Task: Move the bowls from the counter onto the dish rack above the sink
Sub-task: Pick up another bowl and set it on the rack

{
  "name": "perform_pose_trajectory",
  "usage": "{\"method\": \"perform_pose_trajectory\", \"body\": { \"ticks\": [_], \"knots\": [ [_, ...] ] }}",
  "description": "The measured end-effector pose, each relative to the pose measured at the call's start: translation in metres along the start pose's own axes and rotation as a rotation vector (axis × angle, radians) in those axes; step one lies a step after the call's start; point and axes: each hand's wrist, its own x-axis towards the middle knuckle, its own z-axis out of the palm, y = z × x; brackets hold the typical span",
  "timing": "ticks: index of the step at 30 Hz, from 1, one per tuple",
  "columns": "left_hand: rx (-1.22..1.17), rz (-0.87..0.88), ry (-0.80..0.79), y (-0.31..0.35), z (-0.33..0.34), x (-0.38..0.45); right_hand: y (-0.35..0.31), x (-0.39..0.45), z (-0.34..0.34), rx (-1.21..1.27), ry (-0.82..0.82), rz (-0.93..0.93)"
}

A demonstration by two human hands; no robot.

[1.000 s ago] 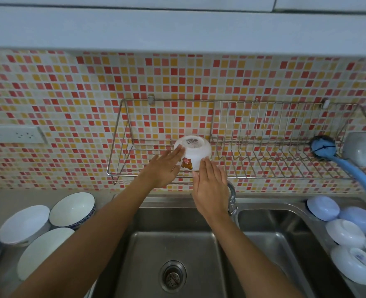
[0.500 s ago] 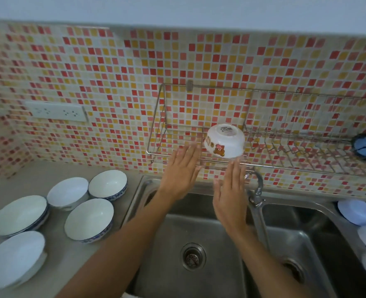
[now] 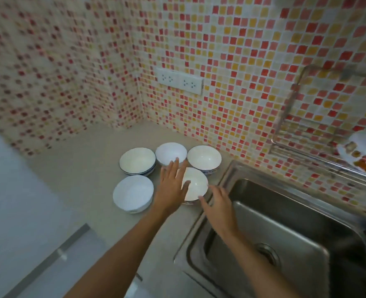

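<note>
Several white bowls stand upright on the beige counter (image 3: 74, 173) left of the sink. The nearest bowl (image 3: 197, 187) sits by the sink's edge. My left hand (image 3: 172, 186) is spread over its left rim with fingers apart, and my right hand (image 3: 217, 204) hovers open at its right side. Neither hand grips it. Other bowls: a blue-rimmed one (image 3: 137, 161), a plain white one (image 3: 133, 193), one at the back (image 3: 170, 152) and one near the wall (image 3: 204, 158). An upside-down white bowl with a cartoon print (image 3: 365, 153) rests on the wire dish rack (image 3: 285, 130) at the right edge.
A steel sink (image 3: 285, 233) with a drain (image 3: 267, 254) fills the lower right. Mosaic tile walls meet in a corner behind the bowls. A double wall socket (image 3: 178, 81) is above the counter. A cabinet handle (image 3: 48, 263) shows below the counter's front.
My view swung left from the rack to the counter. Both hands left the printed bowl on the rack and dropped to the nearest counter bowl.
</note>
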Motion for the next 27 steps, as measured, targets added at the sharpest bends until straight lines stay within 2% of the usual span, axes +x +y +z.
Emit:
{"method": "perform_pose_trajectory", "body": {
  "ticks": [5,9,14,20,27],
  "knots": [
    [-0.104,-0.255,0.142,-0.098,-0.016,-0.018,-0.059,0.017,0.066,0.009,-0.169,-0.016],
    [-0.134,-0.46,0.095,-0.151,-0.012,-0.028,-0.082,0.027,0.109,-0.028,-0.311,0.031],
    [-0.262,-0.676,-0.03,-0.189,0.005,-0.038,-0.093,0.035,0.151,-0.016,-0.385,0.122],
    [-0.41,-0.723,-0.113,-0.213,0.017,-0.044,-0.099,0.038,0.179,0.017,-0.378,0.255],
    [-0.769,-0.775,0.0,-0.194,-0.009,-0.036,-0.105,0.033,0.161,0.138,-0.234,0.25]
  ]
}}
